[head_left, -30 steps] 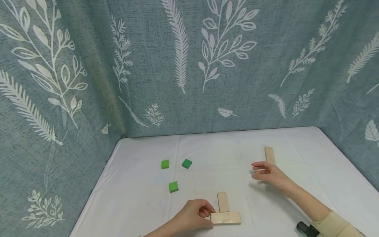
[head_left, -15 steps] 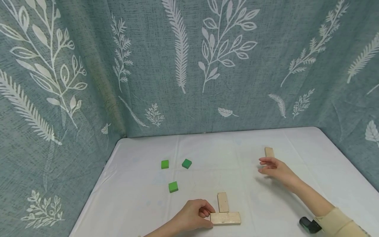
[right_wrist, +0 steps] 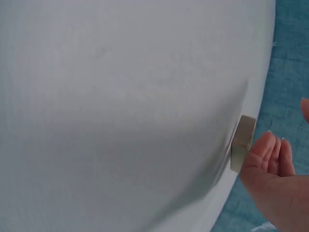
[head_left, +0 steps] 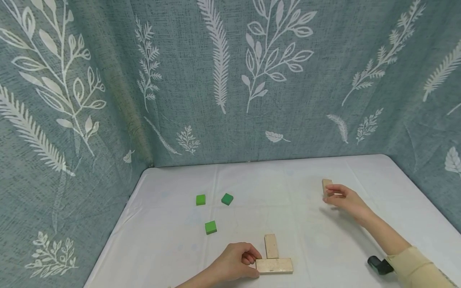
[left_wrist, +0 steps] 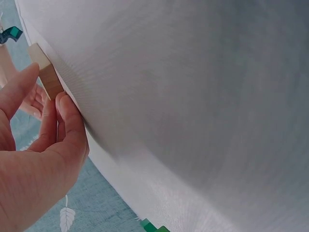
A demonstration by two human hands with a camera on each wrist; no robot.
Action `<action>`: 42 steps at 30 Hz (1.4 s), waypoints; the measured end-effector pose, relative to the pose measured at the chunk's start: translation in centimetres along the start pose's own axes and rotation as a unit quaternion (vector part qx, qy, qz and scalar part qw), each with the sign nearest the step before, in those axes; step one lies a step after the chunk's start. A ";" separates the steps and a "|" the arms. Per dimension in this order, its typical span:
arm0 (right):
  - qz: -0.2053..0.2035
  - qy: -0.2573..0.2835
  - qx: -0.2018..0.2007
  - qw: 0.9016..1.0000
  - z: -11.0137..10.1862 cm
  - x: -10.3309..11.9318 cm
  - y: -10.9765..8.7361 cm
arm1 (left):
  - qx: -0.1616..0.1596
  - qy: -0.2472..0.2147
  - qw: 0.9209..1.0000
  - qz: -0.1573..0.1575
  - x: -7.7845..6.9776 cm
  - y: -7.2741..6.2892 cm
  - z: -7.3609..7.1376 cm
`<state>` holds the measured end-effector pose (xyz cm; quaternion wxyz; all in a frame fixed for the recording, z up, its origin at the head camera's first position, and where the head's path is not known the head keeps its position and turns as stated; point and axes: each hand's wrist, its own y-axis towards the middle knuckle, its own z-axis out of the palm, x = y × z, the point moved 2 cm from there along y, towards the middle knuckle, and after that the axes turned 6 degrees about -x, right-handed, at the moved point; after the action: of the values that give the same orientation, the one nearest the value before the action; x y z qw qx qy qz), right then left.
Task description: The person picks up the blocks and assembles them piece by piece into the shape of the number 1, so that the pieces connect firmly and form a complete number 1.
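Near the table's front edge lies a long wooden block (head_left: 274,265), crosswise. My left hand (head_left: 237,261) pinches its left end, the thumb on the near side and the fingers on the far side. In the left wrist view the end of this wooden block (left_wrist: 47,72) shows between thumb and fingertips. A shorter-looking wooden block (head_left: 271,246) stands off its far side, end against it, making a T. Farther right, my right hand (head_left: 347,200) hovers at another wooden block (head_left: 325,184), fingers loosely bent and overlapping its near part. In the right wrist view the thumb overlaps this block's edge (right_wrist: 243,142).
Three green square blocks lie left of the middle: one light green (head_left: 201,200), one dark green (head_left: 227,199) and one nearer (head_left: 211,227). A white cloth covers the table (head_left: 165,240). Behind it hangs a leaf-patterned curtain (head_left: 173,80). A dark device (head_left: 379,265) sits by the right sleeve.
My right hand has moved right and away from me, from left of the far wooden block to over its near part. The left hand and all the blocks stay put.
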<state>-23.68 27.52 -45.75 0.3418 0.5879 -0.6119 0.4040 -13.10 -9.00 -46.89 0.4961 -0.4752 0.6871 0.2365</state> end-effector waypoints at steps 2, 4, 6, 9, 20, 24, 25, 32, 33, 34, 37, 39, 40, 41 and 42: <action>-0.003 -0.011 0.000 1.000 -0.3 -0.1 0.2 | -0.001 0.002 1.000 0.000 0.0 0.0 0.0; -0.002 -0.020 -0.002 1.000 -0.5 -0.1 0.4 | -0.002 0.003 1.000 0.000 0.0 0.0 0.0; -0.002 -0.027 -0.005 1.000 -0.7 -0.2 0.6 | -0.003 0.003 1.000 0.000 0.0 0.0 0.0; -0.004 -0.042 -0.012 0.999 -1.1 -0.4 1.0 | -0.004 0.002 1.000 -0.001 0.0 0.0 0.0; 0.012 -0.067 -0.019 0.997 -1.9 -1.1 2.6 | -0.003 0.003 1.000 -0.005 0.0 0.0 0.0; 0.018 -0.076 -0.013 0.997 -2.0 -1.3 2.9 | -0.002 0.001 1.000 -0.001 0.1 0.0 0.1; 0.020 -0.082 -0.011 0.996 -2.0 -1.3 3.0 | -0.003 0.001 1.000 -0.001 0.1 0.0 0.1; 0.030 -0.121 0.008 0.992 -2.2 -1.5 3.3 | 0.000 -0.007 1.000 0.003 0.1 -0.1 0.1; 0.028 -0.124 0.012 0.992 -2.2 -1.5 3.3 | 0.000 -0.008 1.000 0.002 0.1 -0.1 0.1; 0.025 -0.126 0.016 0.992 -2.2 -1.6 3.3 | 0.000 -0.008 1.000 0.002 0.1 -0.1 0.1; 0.007 -0.126 0.029 0.992 -2.3 -1.6 3.4 | -0.002 -0.006 1.000 -0.003 0.0 -0.1 0.1; -0.007 -0.128 0.036 0.991 -2.3 -1.7 3.4 | -0.004 -0.005 1.000 -0.007 0.0 -0.1 0.1; -0.013 -0.130 0.037 0.991 -2.3 -1.7 3.4 | -0.004 -0.004 1.000 -0.008 0.0 -0.1 0.1; -0.018 -0.134 0.039 0.990 -2.3 -1.7 3.4 | -0.005 -0.004 1.000 -0.009 0.0 -0.1 0.1; -0.022 -0.139 0.038 0.989 -2.3 -1.7 3.5 | -0.005 -0.004 1.000 -0.008 0.0 -0.1 0.1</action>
<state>-27.14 30.25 -46.61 0.2397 0.6643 -0.6243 0.3338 -12.98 -8.92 -46.96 0.4984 -0.4825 0.6800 0.2374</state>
